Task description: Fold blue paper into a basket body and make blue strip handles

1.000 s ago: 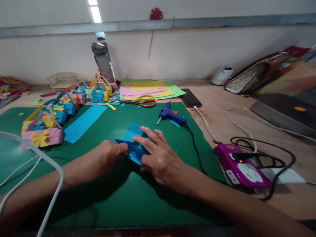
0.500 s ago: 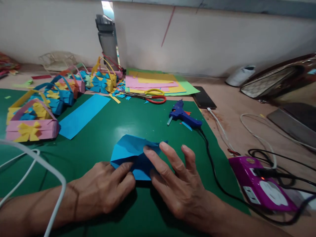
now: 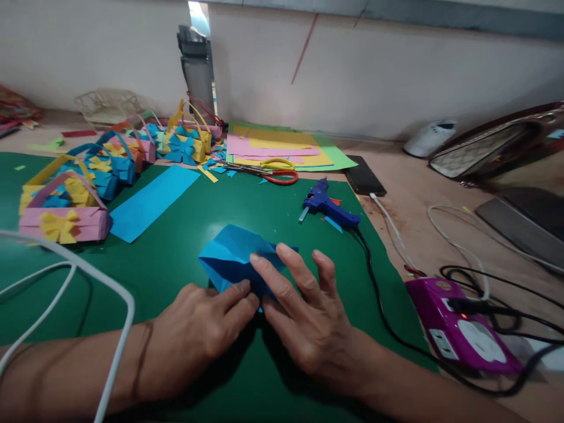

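A partly folded sheet of blue paper [image 3: 231, 244] lies on the green mat in front of me, its layers raised and creased. My left hand [image 3: 211, 320] grips its near edge, with thumb and finger pressed together on the paper. On its right side, my right hand [image 3: 304, 299] has the index finger laid on the upper fold and the thumb near the lower edge. The other fingers of that hand are spread. Part of the paper is hidden under both hands.
Small paper baskets [image 3: 66, 223] and a blue paper strip [image 3: 154, 202] are at the left. Scissors [image 3: 279, 172], stacked coloured paper [image 3: 282, 144] and a blue glue gun [image 3: 328, 205] lie farther back. A purple power strip [image 3: 462, 329] sits right; a white cable [image 3: 126, 294] crosses my left forearm.
My left hand has moved right along the paper's near edge, closer to my right hand. The paper's left side now stands more open, and the right hand has shifted slightly left.
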The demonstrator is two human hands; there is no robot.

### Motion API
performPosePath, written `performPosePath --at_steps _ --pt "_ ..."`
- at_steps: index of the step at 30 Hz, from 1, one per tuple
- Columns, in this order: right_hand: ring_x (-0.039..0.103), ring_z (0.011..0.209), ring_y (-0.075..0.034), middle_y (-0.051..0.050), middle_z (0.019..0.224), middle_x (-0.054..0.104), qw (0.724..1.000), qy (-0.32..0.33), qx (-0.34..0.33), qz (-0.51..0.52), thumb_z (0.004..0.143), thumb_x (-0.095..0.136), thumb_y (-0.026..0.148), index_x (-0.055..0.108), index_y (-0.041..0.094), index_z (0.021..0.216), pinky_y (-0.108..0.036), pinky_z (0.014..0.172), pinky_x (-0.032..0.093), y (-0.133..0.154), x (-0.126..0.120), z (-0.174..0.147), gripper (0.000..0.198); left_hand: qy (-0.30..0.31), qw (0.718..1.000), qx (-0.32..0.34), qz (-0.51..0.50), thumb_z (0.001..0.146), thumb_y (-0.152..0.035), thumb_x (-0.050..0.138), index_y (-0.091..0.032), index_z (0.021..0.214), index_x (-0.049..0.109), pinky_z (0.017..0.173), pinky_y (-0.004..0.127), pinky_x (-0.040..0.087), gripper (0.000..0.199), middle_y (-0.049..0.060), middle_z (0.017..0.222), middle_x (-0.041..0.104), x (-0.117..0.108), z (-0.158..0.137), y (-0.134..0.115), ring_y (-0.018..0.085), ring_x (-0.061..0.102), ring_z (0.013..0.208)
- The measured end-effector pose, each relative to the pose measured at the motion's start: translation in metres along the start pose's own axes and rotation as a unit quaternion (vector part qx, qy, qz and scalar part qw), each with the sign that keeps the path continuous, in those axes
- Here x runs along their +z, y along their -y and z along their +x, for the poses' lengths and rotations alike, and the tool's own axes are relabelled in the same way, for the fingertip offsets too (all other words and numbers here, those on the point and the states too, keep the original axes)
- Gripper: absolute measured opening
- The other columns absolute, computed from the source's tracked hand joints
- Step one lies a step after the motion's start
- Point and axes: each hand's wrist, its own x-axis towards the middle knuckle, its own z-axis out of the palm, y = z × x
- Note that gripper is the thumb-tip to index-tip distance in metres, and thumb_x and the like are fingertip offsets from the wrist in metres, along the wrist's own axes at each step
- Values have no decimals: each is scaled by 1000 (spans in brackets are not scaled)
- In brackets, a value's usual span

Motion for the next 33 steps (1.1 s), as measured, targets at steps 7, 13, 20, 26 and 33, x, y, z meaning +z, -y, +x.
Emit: performPosePath --at_steps 7,13,20,26,33 --pt "36 130 -31 -20 130 50 980 -111 146 80 85 56 34 50 12 119 -49 101 34 -20 -7 11 41 -75 941 -96 -317 82 -10 45 -14 73 60 50 18 42 18 0 58 63 -11 18 21 10 57 51" --pt "61 64 -16 -2 71 64 869 -53 356 341 81 59 41 59 16 97 -27 59 48 -28 -12 15 30 -51 813 -217 -537 75 -15 59 -15 71 62 58 20 50 5 2 67 70 -19 20 11 13 65 63" --pt "47 56 -10 4 57 53 852 -25 364 377 76 60 31 53 18 59 -22 54 35 -12 -12 24 23 -50 766 -274 -580 63 -16 69 -14 65 64 58 22 49 6 -1 58 65 -10 27 3 12 61 56" --pt "32 50 -7 7 50 32 826 -37 402 394 75 54 24 35 19 49 -22 48 25 -14 -5 24 33 -53 859 -185 -474 70 -19 66 -14 69 70 60 24 44 7 0 69 63 -6 29 5 12 54 62" --pt "44 48 -8 4 51 46 779 -40 428 456 76 52 28 44 18 53 -21 46 34 -18 5 22 26 -49 898 -155 -408 73 -19 63 -14 61 65 70 27 43 12 2 78 63 -3 31 7 15 55 74"
